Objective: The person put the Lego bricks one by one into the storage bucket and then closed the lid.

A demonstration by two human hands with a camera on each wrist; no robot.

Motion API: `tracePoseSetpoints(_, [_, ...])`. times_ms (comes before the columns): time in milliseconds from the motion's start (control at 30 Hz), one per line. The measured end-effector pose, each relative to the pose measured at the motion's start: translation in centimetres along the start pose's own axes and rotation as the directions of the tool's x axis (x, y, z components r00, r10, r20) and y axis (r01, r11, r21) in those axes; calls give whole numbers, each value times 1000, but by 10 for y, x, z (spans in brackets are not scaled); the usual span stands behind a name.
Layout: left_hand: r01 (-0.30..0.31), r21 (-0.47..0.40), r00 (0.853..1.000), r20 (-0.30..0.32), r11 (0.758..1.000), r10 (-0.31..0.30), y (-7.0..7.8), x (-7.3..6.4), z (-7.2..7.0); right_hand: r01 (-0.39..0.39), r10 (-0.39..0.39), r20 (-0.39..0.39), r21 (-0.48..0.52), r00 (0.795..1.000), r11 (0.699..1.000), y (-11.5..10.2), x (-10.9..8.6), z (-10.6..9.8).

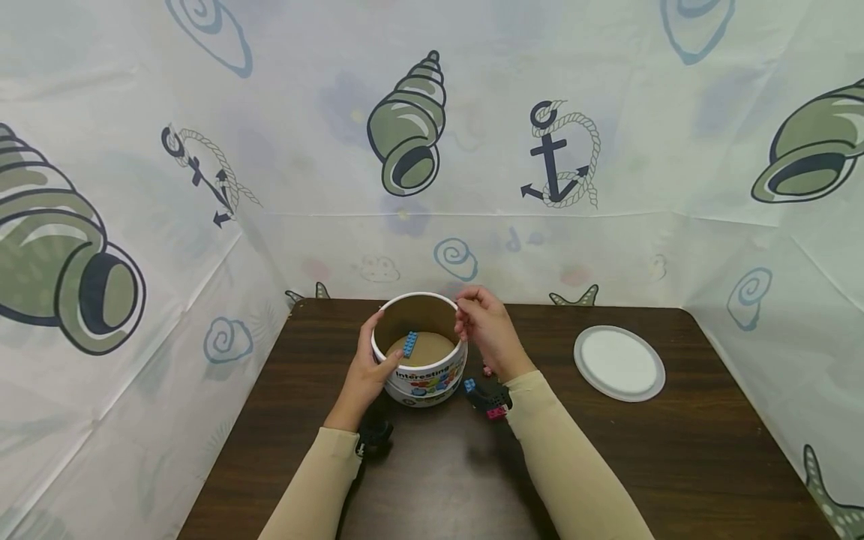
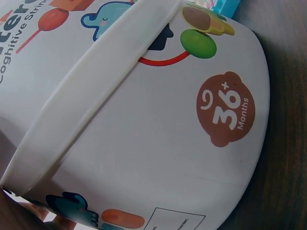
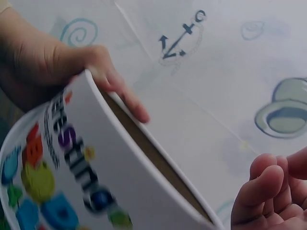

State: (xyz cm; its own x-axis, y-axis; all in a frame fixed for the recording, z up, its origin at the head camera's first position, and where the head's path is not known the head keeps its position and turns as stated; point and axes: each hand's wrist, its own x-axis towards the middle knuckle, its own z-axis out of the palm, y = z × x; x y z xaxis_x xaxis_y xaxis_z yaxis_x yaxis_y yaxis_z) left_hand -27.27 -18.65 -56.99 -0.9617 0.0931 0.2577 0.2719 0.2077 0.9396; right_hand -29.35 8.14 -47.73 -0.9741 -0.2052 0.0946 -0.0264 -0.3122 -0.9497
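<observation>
A white round bucket (image 1: 420,382) with colourful print and the word "Interesting" stands on the table, its mouth uncovered. My left hand (image 1: 364,375) grips its left side, thumb over the near rim. Inside, a blue studded brick (image 1: 410,344) lies on the brown bottom. Beside the right rim, my right hand (image 1: 487,330) is raised with fingers curled and thumb tip against them; no object shows between them in the right wrist view. Below it on the table are a blue brick (image 1: 469,385) and a pink brick (image 1: 496,412), partly hidden by the dark wrist camera.
A round white lid (image 1: 619,364) lies flat on the dark wooden table (image 1: 702,427), to the right. A white strap handle (image 2: 91,91) crosses the bucket's side in the left wrist view. Printed cloth (image 1: 472,247) hangs behind the table and along both sides.
</observation>
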Motion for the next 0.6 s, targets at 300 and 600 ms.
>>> tracePoseSetpoints(300, [9,-21,1000,11,1000,-9,-1,-2,0,-1,0,-74,-12,997,1000,6,-11,-51])
tracePoseSetpoints(600, [8,-28,1000,8,1000,-7,-1,0,0,-62,59,-175,-11,983,998,20,-18,-91])
